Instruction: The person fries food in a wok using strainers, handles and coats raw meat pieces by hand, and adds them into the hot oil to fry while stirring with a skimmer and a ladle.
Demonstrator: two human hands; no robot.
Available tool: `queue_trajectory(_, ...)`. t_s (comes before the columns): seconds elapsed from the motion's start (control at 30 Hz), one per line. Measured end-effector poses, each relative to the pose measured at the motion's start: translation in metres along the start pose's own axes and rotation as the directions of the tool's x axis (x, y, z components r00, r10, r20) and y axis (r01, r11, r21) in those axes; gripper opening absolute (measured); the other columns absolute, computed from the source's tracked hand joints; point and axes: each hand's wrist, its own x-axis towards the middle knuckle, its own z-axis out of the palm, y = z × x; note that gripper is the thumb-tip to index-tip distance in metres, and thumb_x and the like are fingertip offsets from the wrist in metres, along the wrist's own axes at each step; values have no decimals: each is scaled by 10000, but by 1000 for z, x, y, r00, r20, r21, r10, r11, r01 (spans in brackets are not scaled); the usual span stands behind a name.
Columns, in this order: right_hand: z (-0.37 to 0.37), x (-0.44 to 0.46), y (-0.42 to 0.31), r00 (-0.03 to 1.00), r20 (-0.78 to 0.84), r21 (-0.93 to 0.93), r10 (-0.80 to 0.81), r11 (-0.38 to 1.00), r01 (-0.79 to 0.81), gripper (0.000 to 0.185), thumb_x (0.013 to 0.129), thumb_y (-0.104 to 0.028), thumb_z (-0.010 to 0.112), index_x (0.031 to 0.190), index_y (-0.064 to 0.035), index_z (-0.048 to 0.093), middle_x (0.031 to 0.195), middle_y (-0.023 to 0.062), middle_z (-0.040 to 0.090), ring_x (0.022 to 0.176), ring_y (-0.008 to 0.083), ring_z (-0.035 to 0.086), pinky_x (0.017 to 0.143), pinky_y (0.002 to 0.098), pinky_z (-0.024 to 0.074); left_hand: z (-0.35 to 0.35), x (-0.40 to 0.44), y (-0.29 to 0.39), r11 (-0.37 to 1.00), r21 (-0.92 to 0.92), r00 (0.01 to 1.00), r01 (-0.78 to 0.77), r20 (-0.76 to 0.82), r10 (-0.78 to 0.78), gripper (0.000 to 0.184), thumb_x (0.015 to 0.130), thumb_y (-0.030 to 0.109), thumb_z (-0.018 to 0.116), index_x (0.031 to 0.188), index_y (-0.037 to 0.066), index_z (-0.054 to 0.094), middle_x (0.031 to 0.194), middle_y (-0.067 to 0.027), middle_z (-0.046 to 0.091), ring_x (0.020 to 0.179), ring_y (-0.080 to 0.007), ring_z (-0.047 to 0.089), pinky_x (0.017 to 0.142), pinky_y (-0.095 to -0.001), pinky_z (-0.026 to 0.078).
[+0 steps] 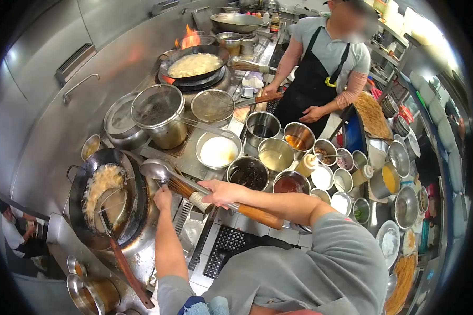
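My right hand [219, 193] is wrapped around the metal shaft of a ladle [194, 185] with a wooden end. The ladle's bowl is over the stove edge, right of a wok [136, 220]. Beneath the shaft lies a bamboo brush [184, 188]. My left hand [163, 198] is closed at the stove's front edge, near the ladle bowl; what its fingers grip is hidden. In the wok, pale food [104, 185] bubbles in foaming oil. A wooden-handled skimmer [116, 242] rests in the wok, its handle over the front rim.
A co-worker [326, 68] stands at a second wok [194, 64] with flames behind it. A strainer sits over a tall pot [165, 134]. A bowl of white powder [215, 152] and several sauce pots [248, 173] line the counter. Another person [20, 231] is at far left.
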Motion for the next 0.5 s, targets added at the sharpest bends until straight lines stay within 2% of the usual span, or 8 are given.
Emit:
queue_trajectory(0.07,3,-6,4,998,-58,-172,-32,985,21,702,801,-198,637,1381,26,311,885,170,621,546,194,576,480,314,482,-12,-27,19,966,207,988,-154,57,145,400,785,293,623,1146,120,615,1009,-172,654,995,-358,601,871,-437,454)
queue_trajectory(0.17,14,45,94,834,-189,-531,-519,768,357,703,780,-160,642,1381,12,322,1127,221,596,700,270,628,607,333,523,-26,-73,34,843,472,960,-257,21,281,565,728,250,662,1262,146,511,1088,-154,630,1067,-354,566,918,-452,440)
queue_trajectory(0.23,19,60,115,777,-226,-538,-588,740,403,680,770,-120,648,1372,-9,353,1205,234,565,807,270,628,671,327,526,-50,-98,56,860,424,959,-283,148,242,315,721,226,646,1009,102,670,1127,-155,603,1130,-334,520,916,-480,425)
queue_trajectory(0.3,25,61,107,910,-267,-230,-316,938,258,683,762,-72,650,1374,-15,353,1185,205,583,778,231,623,653,312,520,-53,-116,55,859,438,964,-265,98,247,289,746,260,640,973,86,685,1156,-171,583,1178,-357,474,971,-488,391)
queue_trajectory(0.33,30,66,109,922,-269,-164,-280,956,243,685,759,-78,647,1372,-11,349,1213,232,554,968,275,578,808,330,470,-55,-128,54,869,414,961,-270,56,271,281,762,263,629,973,84,683,1157,-177,585,1170,-378,477,974,-493,385)
queue_trajectory(0.4,41,72,108,925,-289,-54,-247,969,241,675,760,-80,640,1366,-5,351,1229,252,538,1151,319,541,954,348,423,-55,-148,50,881,361,939,-307,-35,341,269,788,264,616,969,75,679,1171,-186,583,1163,-412,476,983,-507,371)
queue_trajectory(0.47,54,73,104,847,-354,-90,-396,916,391,653,771,-68,632,1359,-2,358,1190,243,568,1119,324,562,920,349,437,-54,-163,45,907,244,925,-344,-77,371,265,800,261,619,970,66,673,1199,-193,570,1176,-433,460,994,-521,356)
queue_trajectory(0.5,62,79,110,836,-388,-91,-388,919,384,647,776,-68,630,1360,-6,360,1162,251,577,1091,327,576,900,352,442,-55,-172,43,924,152,928,-351,-71,365,265,802,260,625,975,64,670,1215,-195,561,1187,-441,449,1000,-526,348)
